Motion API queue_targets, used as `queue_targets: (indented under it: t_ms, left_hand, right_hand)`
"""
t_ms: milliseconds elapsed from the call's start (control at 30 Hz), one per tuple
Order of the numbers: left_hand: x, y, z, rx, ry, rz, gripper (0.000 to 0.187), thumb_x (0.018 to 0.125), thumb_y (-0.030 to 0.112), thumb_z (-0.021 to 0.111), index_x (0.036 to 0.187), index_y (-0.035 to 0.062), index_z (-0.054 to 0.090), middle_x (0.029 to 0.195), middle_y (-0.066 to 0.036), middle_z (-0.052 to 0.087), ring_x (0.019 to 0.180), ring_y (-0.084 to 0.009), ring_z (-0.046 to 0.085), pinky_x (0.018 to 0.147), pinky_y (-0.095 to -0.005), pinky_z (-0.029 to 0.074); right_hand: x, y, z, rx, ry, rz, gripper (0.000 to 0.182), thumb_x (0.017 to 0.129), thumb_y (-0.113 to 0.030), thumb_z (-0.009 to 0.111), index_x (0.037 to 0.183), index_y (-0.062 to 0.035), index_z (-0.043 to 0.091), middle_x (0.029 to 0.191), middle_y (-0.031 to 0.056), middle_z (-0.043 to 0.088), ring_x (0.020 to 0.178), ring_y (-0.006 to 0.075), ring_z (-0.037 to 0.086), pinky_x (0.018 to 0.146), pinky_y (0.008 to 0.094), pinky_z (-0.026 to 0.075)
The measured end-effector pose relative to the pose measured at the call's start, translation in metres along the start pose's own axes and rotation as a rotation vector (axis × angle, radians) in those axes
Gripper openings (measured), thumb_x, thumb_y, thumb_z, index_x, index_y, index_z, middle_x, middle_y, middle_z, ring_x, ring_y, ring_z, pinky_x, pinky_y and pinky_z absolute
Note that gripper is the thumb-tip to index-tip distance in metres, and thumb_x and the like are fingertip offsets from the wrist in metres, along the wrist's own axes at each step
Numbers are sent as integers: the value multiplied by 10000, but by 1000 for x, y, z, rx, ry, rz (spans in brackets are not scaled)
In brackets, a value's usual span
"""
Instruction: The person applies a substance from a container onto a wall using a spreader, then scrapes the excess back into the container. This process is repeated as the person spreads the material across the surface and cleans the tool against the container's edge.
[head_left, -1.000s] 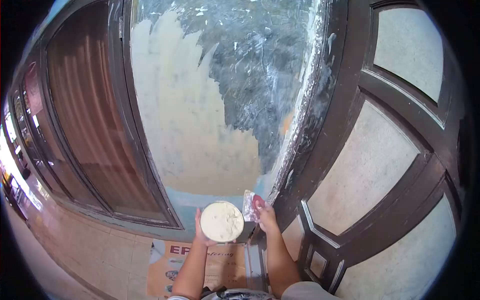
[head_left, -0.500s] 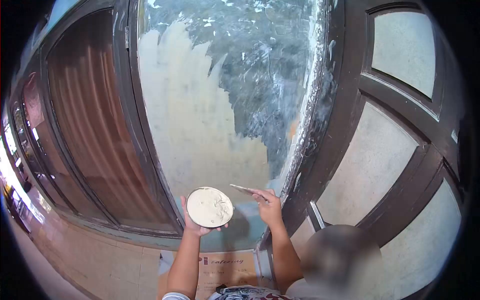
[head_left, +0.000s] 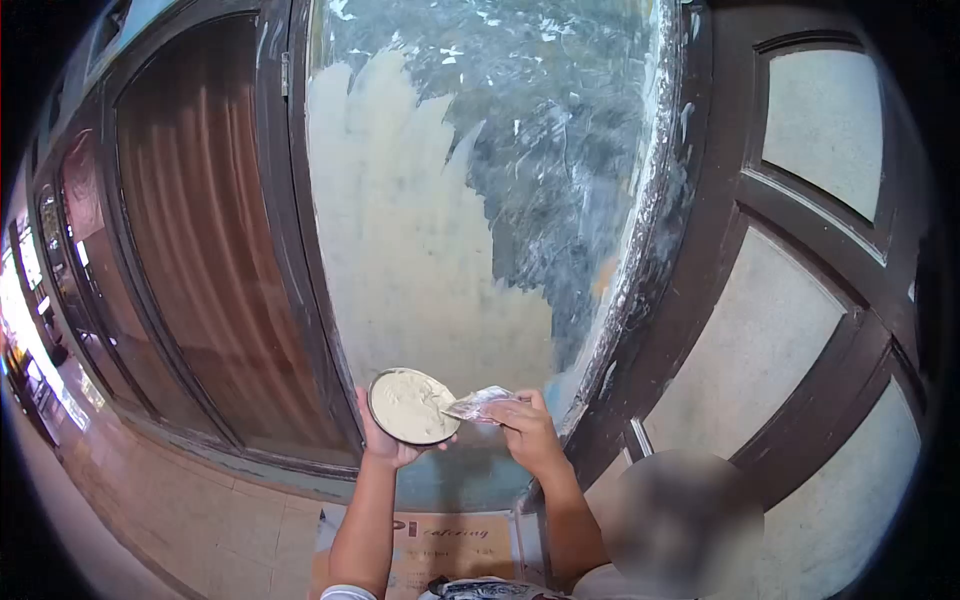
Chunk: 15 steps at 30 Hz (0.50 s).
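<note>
My left hand point(head_left: 383, 438) holds up a round, dark-rimmed bowl of cream-coloured putty point(head_left: 408, 402), its open top tilted toward me. In my right hand point(head_left: 530, 432) is a flat scraper point(head_left: 482, 405) smeared with pale putty. The scraper's tip touches the putty at the bowl's right side. Behind both hands stands a wall panel point(head_left: 400, 250), coated smooth cream on the left and below. Its upper right part is bare, mottled blue-grey point(head_left: 560, 190).
Brown wooden frames with pale panels point(head_left: 750, 330) rise on the right. A glazed door with a brown curtain point(head_left: 200, 220) is on the left. A printed sheet point(head_left: 455, 545) lies on the tiled floor point(head_left: 200, 510). A blurred round patch covers the lower right.
My right hand has turned and brought the scraper left and down, so its tip now meets the putty. The whole view has shifted slightly.
</note>
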<state>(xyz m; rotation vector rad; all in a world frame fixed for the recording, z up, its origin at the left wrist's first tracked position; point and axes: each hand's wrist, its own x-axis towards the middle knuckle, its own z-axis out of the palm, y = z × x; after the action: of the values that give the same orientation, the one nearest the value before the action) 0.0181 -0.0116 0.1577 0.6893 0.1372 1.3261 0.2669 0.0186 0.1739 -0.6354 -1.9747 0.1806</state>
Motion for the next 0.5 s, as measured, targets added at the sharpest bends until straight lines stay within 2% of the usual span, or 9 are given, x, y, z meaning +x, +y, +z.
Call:
queue_targets:
  t_ms: [67,333,500]
  left_hand:
    - [-3,-2,2,-31,31,30,1183,763,1004,270,1455,64,464,1298,-283,611,931,-550,673,591,-544,598]
    - [-7,2,3,-16,12,35,1206,765,1004,256,1456,37,456,1297,-283,615,937,-552,677,602,-555,619]
    - [-10,2,3,-32,37,24,1204,760,1008,255,1463,52,455,1316,-279,609,941,-545,681,602,-559,611]
  right_hand:
    - [0,0,2,-2,5,-24,392,769,73,651,1064,-137,803,1072,53,763,1020,316,583,937,391,492]
    - [5,-8,10,-23,-22,-68,379,783,76,644,1045,-147,803,1091,41,752,1052,318,573,954,403,493]
    - [4,-10,15,-12,-41,-66,371,792,66,649,1056,-147,801,1111,40,748,1077,323,563,968,415,485]
